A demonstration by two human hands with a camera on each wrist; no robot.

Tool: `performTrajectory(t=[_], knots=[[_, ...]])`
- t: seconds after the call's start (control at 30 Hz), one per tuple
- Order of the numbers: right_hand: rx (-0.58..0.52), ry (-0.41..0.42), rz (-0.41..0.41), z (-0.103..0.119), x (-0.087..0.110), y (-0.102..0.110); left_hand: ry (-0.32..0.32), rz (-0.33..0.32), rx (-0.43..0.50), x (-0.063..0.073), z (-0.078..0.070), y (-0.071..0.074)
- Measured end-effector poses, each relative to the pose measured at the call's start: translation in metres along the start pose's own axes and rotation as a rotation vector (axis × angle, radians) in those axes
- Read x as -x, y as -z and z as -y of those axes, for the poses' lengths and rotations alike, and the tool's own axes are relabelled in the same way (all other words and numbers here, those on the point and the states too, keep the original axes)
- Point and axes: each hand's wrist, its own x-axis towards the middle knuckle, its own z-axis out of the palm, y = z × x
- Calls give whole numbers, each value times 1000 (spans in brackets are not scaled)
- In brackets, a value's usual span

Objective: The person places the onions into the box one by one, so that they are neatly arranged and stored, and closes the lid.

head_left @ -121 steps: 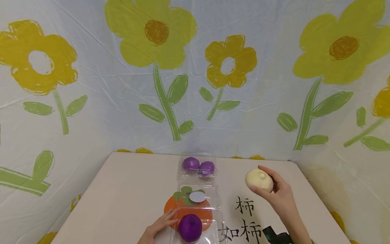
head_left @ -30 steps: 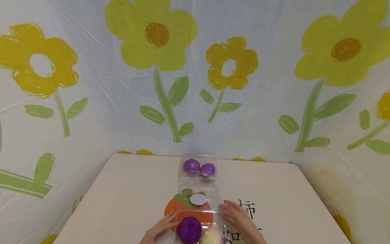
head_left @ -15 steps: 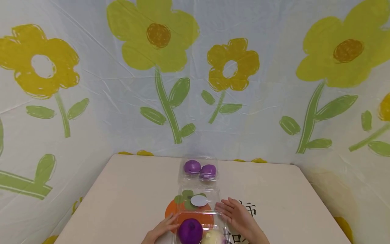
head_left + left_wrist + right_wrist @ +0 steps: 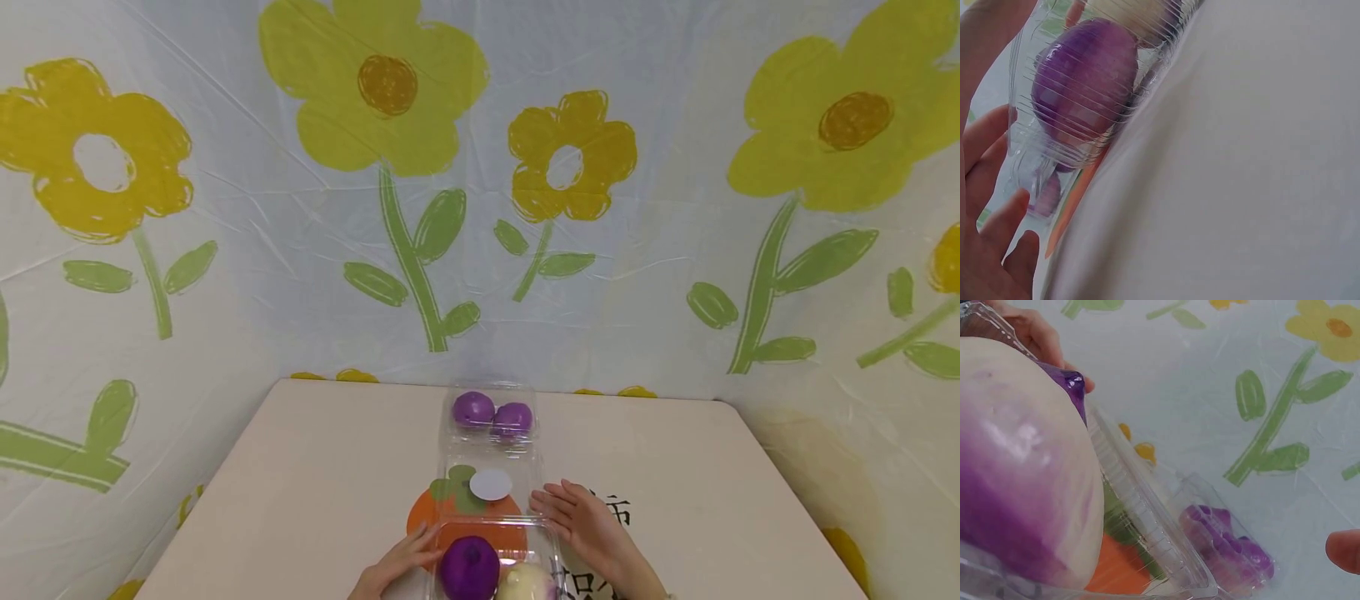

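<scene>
In the head view an unfolded clear plastic clamshell box (image 4: 538, 522) lies at the near middle of the table. Inside its near half sit a dark purple round vegetable (image 4: 469, 568) with a nub on top and, to its right, a cream and purple turnip-like one (image 4: 525, 582). The lid half (image 4: 517, 458), with a white oval label (image 4: 491, 484), lies folded back on the far side. My left hand (image 4: 397, 563) rests its outstretched fingers at the box's left wall. My right hand (image 4: 588, 529), holding nothing, has its fingers extended beside the box's right edge.
A second clear box (image 4: 491, 387) with two purple vegetables (image 4: 473, 410) stands at the table's far edge. Under the near box is an orange persimmon print (image 4: 423, 512); black characters (image 4: 581, 583) are to the right. A flower-printed cloth (image 4: 645, 167) encloses the table.
Four seconds ago my right hand held the cream and purple vegetable above the table's right; now that lies in the box. Over the last half second, the labelled lid half shifted slightly farther back.
</scene>
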Motion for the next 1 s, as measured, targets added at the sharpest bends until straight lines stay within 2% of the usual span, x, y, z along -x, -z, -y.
performTrajectory(t=[0.1,0.2,0.3,0.47,0.7,0.8,1.0], knots=[[-3,2,-7,-1,1,0,30,-26,-23,-1,-4,0],[-10,4,-14,-1,2,0,49,-47,-8,-1,-7,-1],[-14,3,-21,-1,3,-1,27,-39,9,-3,-6,1],[-31,1,-20,0,4,-2,15,-28,-24,-3,-6,3],[-56,21,-3,-5,3,1,97,-30,-14,2,-13,3],[-52,43,-45,-9,0,3,73,-5,-35,1,-10,5],[-89,49,-163,-18,-5,5,-38,28,-90,-1,2,6]])
